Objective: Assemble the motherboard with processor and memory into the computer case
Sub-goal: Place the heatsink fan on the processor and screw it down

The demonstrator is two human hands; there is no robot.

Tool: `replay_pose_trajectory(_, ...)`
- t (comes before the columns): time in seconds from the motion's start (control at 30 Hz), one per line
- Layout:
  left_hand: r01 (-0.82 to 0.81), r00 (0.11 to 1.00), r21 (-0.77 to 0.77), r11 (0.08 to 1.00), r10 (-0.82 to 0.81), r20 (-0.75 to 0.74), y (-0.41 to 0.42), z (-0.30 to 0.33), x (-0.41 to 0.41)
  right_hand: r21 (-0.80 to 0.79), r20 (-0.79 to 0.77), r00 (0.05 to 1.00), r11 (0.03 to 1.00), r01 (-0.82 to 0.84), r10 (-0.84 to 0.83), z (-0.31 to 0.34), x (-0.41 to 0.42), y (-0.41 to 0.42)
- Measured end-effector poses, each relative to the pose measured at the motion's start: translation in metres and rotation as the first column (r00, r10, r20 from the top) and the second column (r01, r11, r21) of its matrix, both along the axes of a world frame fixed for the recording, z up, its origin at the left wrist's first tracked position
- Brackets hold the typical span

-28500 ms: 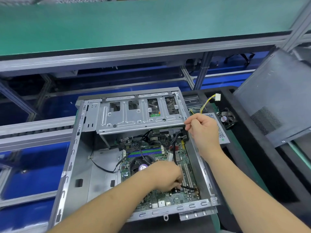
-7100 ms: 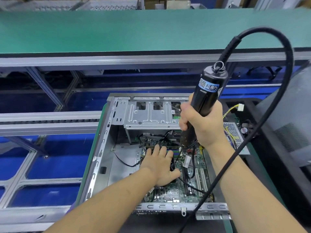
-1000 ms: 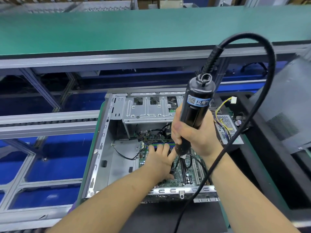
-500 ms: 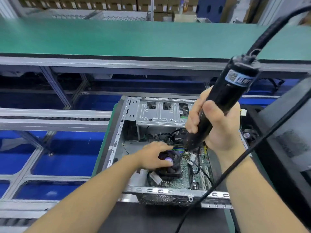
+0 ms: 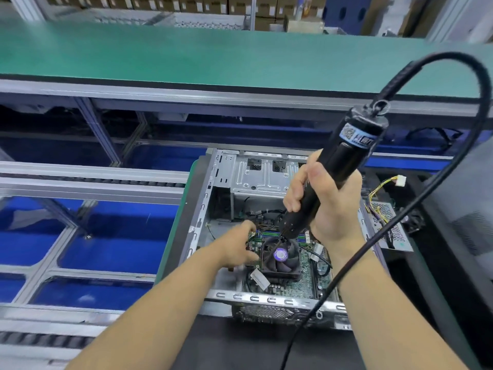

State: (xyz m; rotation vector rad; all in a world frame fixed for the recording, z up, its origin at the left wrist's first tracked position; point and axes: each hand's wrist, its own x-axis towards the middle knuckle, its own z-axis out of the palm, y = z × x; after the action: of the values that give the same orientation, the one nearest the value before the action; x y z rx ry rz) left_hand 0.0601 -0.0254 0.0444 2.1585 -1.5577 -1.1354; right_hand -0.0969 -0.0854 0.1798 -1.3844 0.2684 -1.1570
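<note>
The open metal computer case (image 5: 200, 209) lies on its side. Inside it sits the green motherboard (image 5: 301, 279) with a black cooler fan (image 5: 282, 260) and memory sticks (image 5: 266, 233) behind the fan. My right hand (image 5: 328, 204) grips a black electric screwdriver (image 5: 346, 156), tilted, its tip just above the fan's far edge. My left hand (image 5: 238, 247) is curled against the cooler's left side at the board's edge. Its fingertips are hidden, so whether it holds anything does not show.
The screwdriver's thick black cable (image 5: 400, 228) loops overhead and drops across the case's right side. A perforated metal box (image 5: 386, 217) with yellow wires (image 5: 384, 185) lies right of the case, a grey side panel (image 5: 466, 209) beyond it. A green bench (image 5: 213, 57) runs behind.
My left hand has slid off the top of the fan to its left side. The screwdriver has come lower and nearer the fan. The view has shifted closer.
</note>
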Motion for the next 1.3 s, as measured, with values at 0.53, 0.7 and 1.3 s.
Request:
replay_pose_trajectory(0.53,0.167,0.960,0.453,0.876,-0.039,-0.277,0.009,0.008,-0.010,0.056,-0.073,0.997,0.998,0.032,-0.028,-0.023,0.020,-0.004)
replay_pose_trajectory(0.7,0.348,0.910,0.518,0.781,-0.414,0.013,0.007,0.004,-0.024,0.067,-0.079,0.997,0.998,0.015,-0.010,-0.022,0.023,-0.003)
replay_pose_trajectory(1.3,0.108,0.992,-0.164,0.981,-0.118,-0.052,0.002,-0.006,-0.013,-0.005,-0.224,0.948,0.973,-0.232,0.226,-0.020,0.037,0.000)
